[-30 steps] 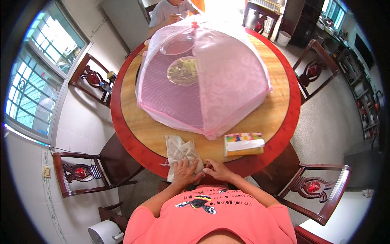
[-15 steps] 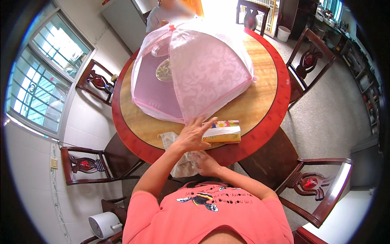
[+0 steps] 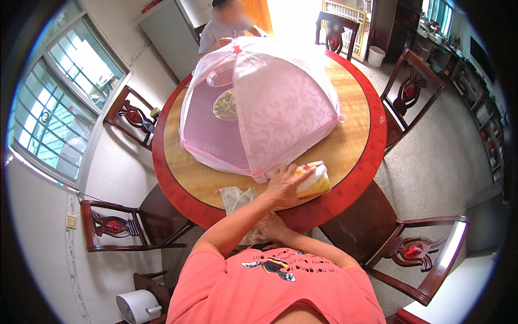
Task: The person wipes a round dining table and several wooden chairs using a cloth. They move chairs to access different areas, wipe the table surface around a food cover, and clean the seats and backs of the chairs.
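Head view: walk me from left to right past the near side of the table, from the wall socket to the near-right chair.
Wall socket → near-left chair → crumpled cloth → left hand → yellow tissue pack → near-right chair.

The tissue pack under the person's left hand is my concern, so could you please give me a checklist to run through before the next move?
1. Left hand at the tissue pack: ok, fingers lie over its left part.
2. Firm grip on the pack: cannot tell, the hand hides its underside.
3. Right hand at the cloth: ok, they meet at the table's near edge.
4. Cloth wholly on the table: not ok, part extends past the red rim.
5. Food cover over the dish: ok, the dish shows through the mesh.
6. Left forearm clear of the right hand: cannot tell, they overlap in this view.
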{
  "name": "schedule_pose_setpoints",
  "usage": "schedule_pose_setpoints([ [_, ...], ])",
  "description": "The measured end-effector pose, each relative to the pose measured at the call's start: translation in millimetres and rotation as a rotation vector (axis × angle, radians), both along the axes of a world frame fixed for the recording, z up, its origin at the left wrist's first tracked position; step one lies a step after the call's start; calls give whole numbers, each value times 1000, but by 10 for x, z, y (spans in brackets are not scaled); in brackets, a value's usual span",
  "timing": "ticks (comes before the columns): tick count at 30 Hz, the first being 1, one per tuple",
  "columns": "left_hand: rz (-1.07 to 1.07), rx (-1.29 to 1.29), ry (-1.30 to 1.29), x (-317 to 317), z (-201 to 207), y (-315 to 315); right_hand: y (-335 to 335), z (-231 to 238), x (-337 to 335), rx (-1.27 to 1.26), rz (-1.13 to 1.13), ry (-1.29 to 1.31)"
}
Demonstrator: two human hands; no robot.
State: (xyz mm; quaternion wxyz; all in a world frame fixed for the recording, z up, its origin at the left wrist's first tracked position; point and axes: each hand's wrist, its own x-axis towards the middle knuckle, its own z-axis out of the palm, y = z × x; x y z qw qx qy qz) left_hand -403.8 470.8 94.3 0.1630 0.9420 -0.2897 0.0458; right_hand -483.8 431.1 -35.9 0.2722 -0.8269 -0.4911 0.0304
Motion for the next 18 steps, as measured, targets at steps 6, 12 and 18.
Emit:
schedule_pose_setpoints([
  [6,287,-238,-246,-68,370,1067,-168,176,22,-159,-188,-75],
  [12,1005,124,51,-563,186,2442,-1277,49,527,-49,-581,-310],
  [18,1231,170,341,-703,-281,2706,-1920,-168,1467,-198,-994,-331],
])
